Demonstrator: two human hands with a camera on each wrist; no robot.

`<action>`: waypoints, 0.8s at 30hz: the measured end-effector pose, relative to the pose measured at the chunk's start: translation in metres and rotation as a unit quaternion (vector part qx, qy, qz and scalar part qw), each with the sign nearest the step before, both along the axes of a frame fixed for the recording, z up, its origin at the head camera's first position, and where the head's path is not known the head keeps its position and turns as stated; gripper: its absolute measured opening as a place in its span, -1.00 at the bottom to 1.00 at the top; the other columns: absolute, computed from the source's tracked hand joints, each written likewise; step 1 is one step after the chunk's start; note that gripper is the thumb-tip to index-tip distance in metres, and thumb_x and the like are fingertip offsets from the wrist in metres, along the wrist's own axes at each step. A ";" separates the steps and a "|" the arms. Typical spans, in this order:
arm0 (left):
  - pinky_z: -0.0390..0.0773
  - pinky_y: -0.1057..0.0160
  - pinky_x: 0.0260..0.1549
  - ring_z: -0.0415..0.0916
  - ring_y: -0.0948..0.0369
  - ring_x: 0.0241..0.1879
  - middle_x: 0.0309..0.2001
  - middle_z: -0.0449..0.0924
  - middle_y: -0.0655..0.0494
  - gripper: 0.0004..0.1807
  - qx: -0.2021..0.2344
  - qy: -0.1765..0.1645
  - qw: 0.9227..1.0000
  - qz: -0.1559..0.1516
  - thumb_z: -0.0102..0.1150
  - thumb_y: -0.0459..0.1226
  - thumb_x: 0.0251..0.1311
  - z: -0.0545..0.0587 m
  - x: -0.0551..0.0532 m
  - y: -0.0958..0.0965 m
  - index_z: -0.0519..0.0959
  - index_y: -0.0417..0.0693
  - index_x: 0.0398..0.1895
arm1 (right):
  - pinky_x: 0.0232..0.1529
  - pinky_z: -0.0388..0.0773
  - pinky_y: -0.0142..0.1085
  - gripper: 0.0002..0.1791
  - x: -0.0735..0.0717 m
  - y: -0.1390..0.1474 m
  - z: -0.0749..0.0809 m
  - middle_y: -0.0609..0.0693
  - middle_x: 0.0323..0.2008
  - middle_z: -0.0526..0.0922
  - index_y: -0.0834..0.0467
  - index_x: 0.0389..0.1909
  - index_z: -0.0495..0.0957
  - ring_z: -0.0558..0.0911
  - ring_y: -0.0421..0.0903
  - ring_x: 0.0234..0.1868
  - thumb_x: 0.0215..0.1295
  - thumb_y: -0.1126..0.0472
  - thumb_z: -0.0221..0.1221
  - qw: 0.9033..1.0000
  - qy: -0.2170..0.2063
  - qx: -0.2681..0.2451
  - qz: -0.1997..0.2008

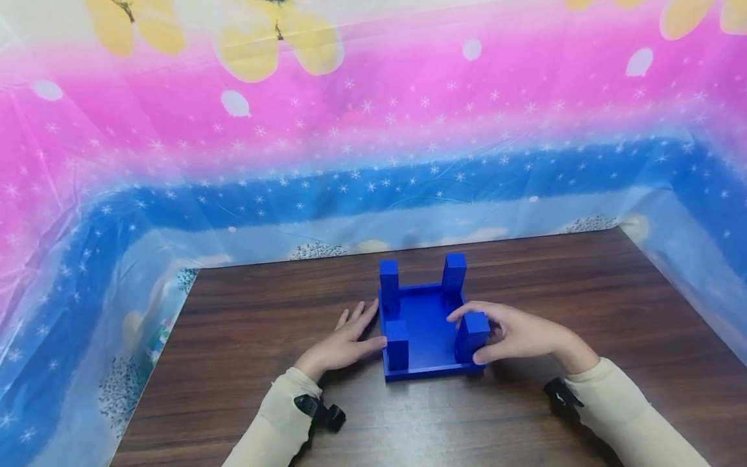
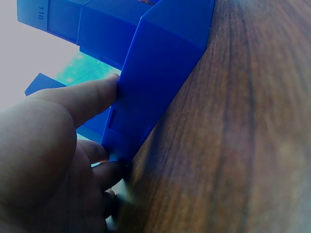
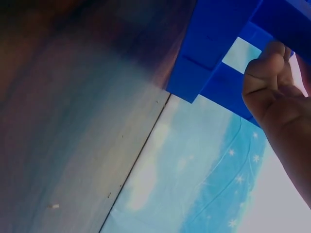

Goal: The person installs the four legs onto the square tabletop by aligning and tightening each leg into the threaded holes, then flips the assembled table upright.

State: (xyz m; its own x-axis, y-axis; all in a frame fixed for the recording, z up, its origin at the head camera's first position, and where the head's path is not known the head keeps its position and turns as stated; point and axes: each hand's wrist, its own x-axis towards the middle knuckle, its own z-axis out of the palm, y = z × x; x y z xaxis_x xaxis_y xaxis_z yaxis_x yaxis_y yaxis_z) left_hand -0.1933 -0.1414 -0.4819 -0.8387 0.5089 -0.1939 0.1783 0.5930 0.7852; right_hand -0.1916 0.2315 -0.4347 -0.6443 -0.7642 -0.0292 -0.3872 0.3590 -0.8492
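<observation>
A shallow blue tray (image 1: pixel 428 334) with a low rim lies on the table, an upright square post at each corner. My right hand (image 1: pixel 522 331) grips the near right post (image 1: pixel 474 332), thumb on the near side and fingers curled around its far side. Along the tray's left wall lies my left hand (image 1: pixel 338 347), fingers extended, its thumb by the near left post (image 1: pixel 398 344). In the left wrist view, that thumb's tip presses the tray's outer wall (image 2: pixel 150 80), and the number 118 shows on a post (image 2: pixel 63 17). The right wrist view shows my right hand (image 3: pixel 274 92) by the blue parts, its grip partly hidden.
The tray stands on a dark wood-grain table (image 1: pixel 262 311). A pink and blue printed cloth (image 1: pixel 350 143) hangs around the table's back and sides. Each wrist wears a black strap, the left one (image 1: pixel 321 412) with a small device sticking out.
</observation>
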 end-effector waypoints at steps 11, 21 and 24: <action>-0.38 -0.33 0.55 -0.57 -0.06 0.68 0.72 -0.20 0.03 -0.05 0.000 0.000 1.000 0.000 0.12 0.17 0.51 0.000 -0.001 0.000 -0.10 0.10 0.75 | -0.59 0.30 -0.45 -0.25 -0.007 0.009 0.001 0.18 0.24 0.58 0.03 0.46 0.41 0.16 -0.32 -0.62 0.27 0.55 0.23 0.999 0.012 -0.029 0.042; -0.44 -0.25 0.57 -0.54 0.01 0.68 0.72 -0.20 0.06 -0.06 -0.001 0.001 1.000 -0.006 0.11 0.14 0.53 0.001 -0.001 0.000 -0.12 0.08 0.75 | -0.51 0.53 -0.38 -0.34 -0.004 0.005 0.002 0.34 0.23 0.53 0.27 0.43 0.38 0.38 -0.32 -0.52 0.31 0.49 0.29 0.998 -0.006 -0.045 0.048; -0.44 -0.24 0.57 -0.53 0.01 0.68 0.72 -0.20 0.05 -0.06 -0.001 0.001 1.000 -0.007 0.11 0.14 0.53 0.001 -0.001 0.000 -0.12 0.08 0.75 | -0.40 0.64 -0.32 -0.35 -0.003 0.003 0.002 0.36 0.23 0.50 0.28 0.42 0.38 0.47 -0.30 -0.41 0.34 0.43 0.32 0.998 -0.019 -0.043 0.041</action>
